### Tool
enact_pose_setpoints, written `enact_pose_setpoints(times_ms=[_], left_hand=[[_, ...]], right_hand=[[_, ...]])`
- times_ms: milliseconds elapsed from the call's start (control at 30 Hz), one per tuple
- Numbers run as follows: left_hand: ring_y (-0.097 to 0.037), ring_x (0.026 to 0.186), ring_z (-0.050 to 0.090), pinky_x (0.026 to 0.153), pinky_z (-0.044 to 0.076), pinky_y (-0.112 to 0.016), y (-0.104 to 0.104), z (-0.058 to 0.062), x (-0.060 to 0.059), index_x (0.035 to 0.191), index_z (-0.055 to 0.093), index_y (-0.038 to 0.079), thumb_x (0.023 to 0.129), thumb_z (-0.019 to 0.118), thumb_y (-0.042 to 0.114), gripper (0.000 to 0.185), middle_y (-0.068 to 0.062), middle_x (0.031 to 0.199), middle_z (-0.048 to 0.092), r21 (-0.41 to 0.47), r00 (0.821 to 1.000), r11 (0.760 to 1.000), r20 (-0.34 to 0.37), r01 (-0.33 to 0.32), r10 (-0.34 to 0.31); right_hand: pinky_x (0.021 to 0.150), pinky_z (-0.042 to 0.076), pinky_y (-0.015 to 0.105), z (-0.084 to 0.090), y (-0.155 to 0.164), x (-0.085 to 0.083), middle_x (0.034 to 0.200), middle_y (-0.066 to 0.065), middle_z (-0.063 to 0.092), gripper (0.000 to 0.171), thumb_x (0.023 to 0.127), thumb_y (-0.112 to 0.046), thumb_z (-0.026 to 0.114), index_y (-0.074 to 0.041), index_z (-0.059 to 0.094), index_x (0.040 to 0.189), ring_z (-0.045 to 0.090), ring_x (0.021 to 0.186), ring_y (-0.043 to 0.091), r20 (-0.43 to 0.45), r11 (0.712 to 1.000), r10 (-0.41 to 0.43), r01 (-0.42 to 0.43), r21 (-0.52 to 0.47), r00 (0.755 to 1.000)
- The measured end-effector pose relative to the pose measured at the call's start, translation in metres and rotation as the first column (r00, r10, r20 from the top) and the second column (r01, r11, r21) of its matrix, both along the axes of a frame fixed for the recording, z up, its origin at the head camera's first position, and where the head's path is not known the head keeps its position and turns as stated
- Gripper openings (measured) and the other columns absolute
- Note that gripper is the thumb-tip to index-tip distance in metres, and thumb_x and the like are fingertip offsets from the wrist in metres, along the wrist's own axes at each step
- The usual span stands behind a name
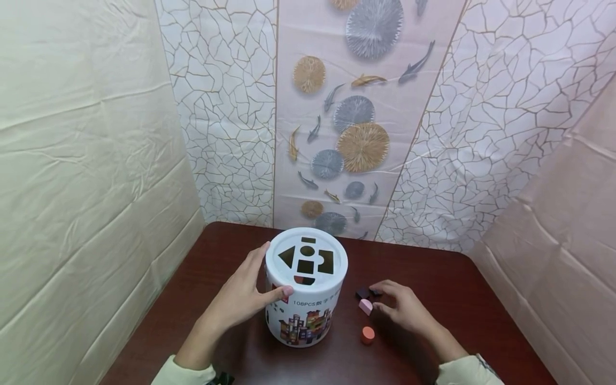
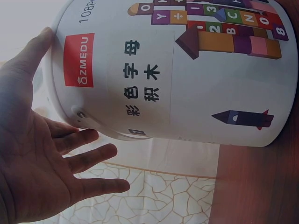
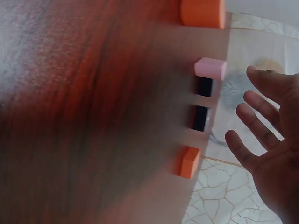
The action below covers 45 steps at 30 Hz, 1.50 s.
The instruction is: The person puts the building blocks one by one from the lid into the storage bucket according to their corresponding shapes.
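Observation:
A white round bucket with shape holes cut in its lid stands on the dark wooden table. My left hand rests against its left side, thumb on the front wall and fingers up at the lid's rim. The left wrist view shows that hand with straight, spread fingers beside the printed bucket wall. My right hand hovers open over small blocks right of the bucket: two dark blocks, a pink block and an orange cylinder. The right wrist view adds an orange block below the fingers.
Papered walls close in the table on the left, back and right. The table's right edge runs close behind my right hand. Bare wood lies in front of the bucket and behind it.

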<state>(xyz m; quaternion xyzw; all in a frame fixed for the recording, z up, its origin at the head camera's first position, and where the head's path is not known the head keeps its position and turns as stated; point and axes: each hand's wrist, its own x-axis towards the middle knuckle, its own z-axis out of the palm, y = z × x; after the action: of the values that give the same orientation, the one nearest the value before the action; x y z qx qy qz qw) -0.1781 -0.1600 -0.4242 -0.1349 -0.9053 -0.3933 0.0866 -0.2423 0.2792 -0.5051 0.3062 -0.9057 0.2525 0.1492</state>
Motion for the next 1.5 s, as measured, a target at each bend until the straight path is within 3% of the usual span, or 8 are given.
enact_pose_setpoints(times_ms=[300, 533, 733, 867, 1100, 1500], left_hand=[[-0.032, 0.163, 0.043, 0.123, 0.044, -0.070, 0.000, 0.000, 0.000, 0.177, 0.018, 0.037, 0.083, 0.076, 0.087, 0.121, -0.002, 0.179, 0.033, -0.002, 1.000, 1.000, -0.006, 0.001, -0.001], [-0.032, 0.163, 0.043, 0.123, 0.044, -0.070, 0.000, 0.000, 0.001, 0.177, 0.018, 0.036, 0.083, 0.076, 0.087, 0.121, -0.002, 0.179, 0.034, -0.003, 1.000, 1.000, -0.006, -0.002, 0.002], [-0.032, 0.164, 0.041, 0.124, 0.044, -0.071, 0.000, -0.001, 0.000, 0.177, 0.019, 0.036, 0.082, 0.075, 0.088, 0.122, -0.002, 0.180, 0.034, -0.005, 1.000, 1.000, 0.001, -0.005, 0.005], [-0.032, 0.164, 0.040, 0.124, 0.043, -0.071, 0.000, -0.001, 0.000, 0.177, 0.018, 0.036, 0.082, 0.075, 0.088, 0.122, -0.002, 0.180, 0.033, -0.003, 1.000, 1.000, 0.003, -0.006, 0.006], [-0.032, 0.163, 0.042, 0.124, 0.044, -0.070, 0.000, -0.001, 0.001, 0.177, 0.019, 0.036, 0.083, 0.076, 0.086, 0.121, -0.002, 0.179, 0.034, -0.001, 1.000, 1.000, -0.008, -0.004, 0.004], [-0.032, 0.163, 0.042, 0.124, 0.044, -0.070, 0.000, -0.001, 0.000, 0.177, 0.020, 0.036, 0.084, 0.077, 0.085, 0.120, -0.002, 0.179, 0.035, 0.003, 1.000, 1.000, -0.026, 0.000, 0.000]], right_hand=[[0.093, 0.066, 0.044, -0.013, -0.003, -0.002, 0.125, 0.010, 0.078, 0.035, 0.089, 0.003, 0.087, -0.006, 0.081, 0.122, 0.076, 0.111, 0.027, 0.044, 0.997, 0.044, -0.047, 0.065, 0.998], [0.087, 0.066, 0.038, -0.019, -0.004, -0.005, 0.116, 0.007, 0.079, 0.029, 0.089, 0.005, 0.086, -0.008, 0.082, 0.115, 0.077, 0.102, 0.022, 0.041, 0.996, 0.058, -0.061, 0.065, 0.997], [0.084, 0.067, 0.042, -0.019, -0.005, -0.003, 0.113, 0.008, 0.079, 0.025, 0.091, 0.003, 0.085, -0.007, 0.082, 0.114, 0.076, 0.096, 0.022, 0.108, 0.998, 0.041, -0.046, 0.043, 0.993], [0.084, 0.067, 0.045, -0.020, -0.008, -0.004, 0.111, 0.008, 0.079, 0.025, 0.090, 0.003, 0.086, -0.007, 0.081, 0.113, 0.077, 0.095, 0.023, 0.100, 0.999, 0.042, -0.044, 0.023, 0.994], [0.078, 0.067, 0.037, -0.020, -0.012, -0.004, 0.100, 0.001, 0.080, 0.023, 0.089, 0.002, 0.088, -0.009, 0.082, 0.109, 0.077, 0.088, 0.015, 0.138, 1.000, 0.017, -0.019, 0.012, 0.990], [0.073, 0.065, 0.033, -0.020, -0.013, -0.003, 0.094, -0.003, 0.073, 0.020, 0.087, -0.001, 0.091, -0.011, 0.080, 0.101, 0.075, 0.084, 0.014, 0.065, 0.999, 0.044, -0.042, -0.034, 0.997]])
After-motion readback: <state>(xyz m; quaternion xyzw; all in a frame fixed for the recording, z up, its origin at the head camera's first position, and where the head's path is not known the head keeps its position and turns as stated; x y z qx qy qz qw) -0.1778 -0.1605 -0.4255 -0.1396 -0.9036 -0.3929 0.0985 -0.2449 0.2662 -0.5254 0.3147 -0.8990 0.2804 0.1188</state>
